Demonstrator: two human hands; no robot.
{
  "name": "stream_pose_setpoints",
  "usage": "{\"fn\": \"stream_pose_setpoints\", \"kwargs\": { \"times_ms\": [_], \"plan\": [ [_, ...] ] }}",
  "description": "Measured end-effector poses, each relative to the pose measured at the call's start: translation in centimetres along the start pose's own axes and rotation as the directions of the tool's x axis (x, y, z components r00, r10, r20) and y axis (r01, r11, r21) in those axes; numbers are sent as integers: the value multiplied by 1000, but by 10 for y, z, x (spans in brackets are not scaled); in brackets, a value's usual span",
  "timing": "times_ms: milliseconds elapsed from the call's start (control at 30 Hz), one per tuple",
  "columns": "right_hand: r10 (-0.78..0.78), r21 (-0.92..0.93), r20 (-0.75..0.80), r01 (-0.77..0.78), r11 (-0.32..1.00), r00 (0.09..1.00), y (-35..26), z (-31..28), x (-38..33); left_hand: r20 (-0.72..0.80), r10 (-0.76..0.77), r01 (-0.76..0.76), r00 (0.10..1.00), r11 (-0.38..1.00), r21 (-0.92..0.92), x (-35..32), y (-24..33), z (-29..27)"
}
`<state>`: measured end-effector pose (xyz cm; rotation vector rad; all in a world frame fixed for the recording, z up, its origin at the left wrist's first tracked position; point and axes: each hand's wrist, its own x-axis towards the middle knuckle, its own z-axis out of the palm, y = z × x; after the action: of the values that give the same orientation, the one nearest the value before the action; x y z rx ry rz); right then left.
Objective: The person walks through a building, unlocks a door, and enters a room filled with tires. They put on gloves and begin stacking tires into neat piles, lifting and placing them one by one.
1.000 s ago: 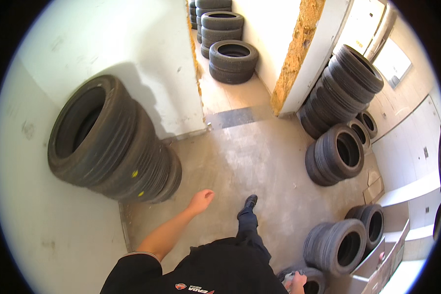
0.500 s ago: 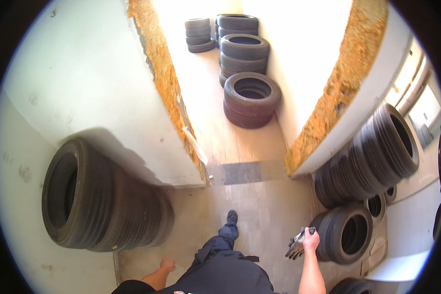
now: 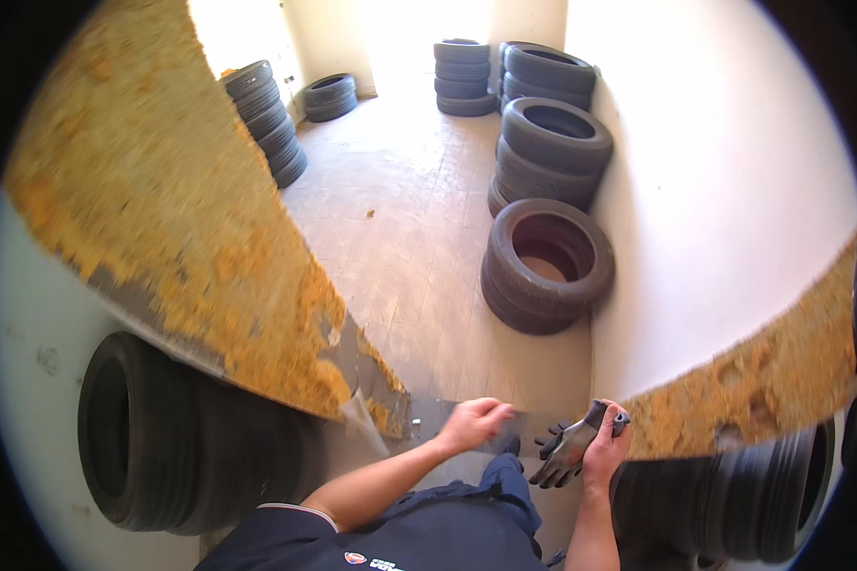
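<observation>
My right hand (image 3: 602,455) is closed around a pair of grey and black work gloves (image 3: 569,449), whose fingers hang out to the left of my grip. In front of my body, my left hand (image 3: 474,424) is raised with its fingers curled in, a little smeared by motion. I see nothing in it, and a gap separates it from the gloves. Below both hands, my legs in dark trousers stand at a doorway.
Rough, broken wall ends flank the opening, one at left (image 3: 190,247) and one at right (image 3: 762,390). Beyond, stacked tyres (image 3: 548,266) line the right wall, with more stacks (image 3: 267,124) at the far left. Tyres on this side sit left (image 3: 190,438) and right (image 3: 724,495).
I have moved forward to the doorway, and more of the room beyond shows. My left hand has come up from my side toward the gloves, which remain in my right hand.
</observation>
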<state>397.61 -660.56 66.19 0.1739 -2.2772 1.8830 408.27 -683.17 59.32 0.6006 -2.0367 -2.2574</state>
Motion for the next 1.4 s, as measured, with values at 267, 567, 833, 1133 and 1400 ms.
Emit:
{"fn": "stream_pose_setpoints", "kwargs": {
  "times_ms": [267, 567, 833, 1133, 1400],
  "plan": [
    [-217, 220, 432, 131, 967, 875, -42, 181, 189, 124, 339, -358, 932, 915, 187, 180, 152, -10],
    [-382, 431, 610, 114, 895, 694, -53, 409, 346, -123, 375, -376, 919, 927, 14, 352, 197, -139],
    [-400, 433, 621, 130, 892, 674, -68, 591, 433, -86, 439, -422, 894, 892, 163, 510, 236, -300],
    [-278, 180, 723, 216, 960, 632, -96, 757, 497, -461, 551, -431, 696, 833, 346, 614, 278, -440],
    [-263, 206, 806, 165, 965, 530, -72, 926, 570, -612, 483, -252, 626, 868, 428, 719, 293, -552]
  ]
}}
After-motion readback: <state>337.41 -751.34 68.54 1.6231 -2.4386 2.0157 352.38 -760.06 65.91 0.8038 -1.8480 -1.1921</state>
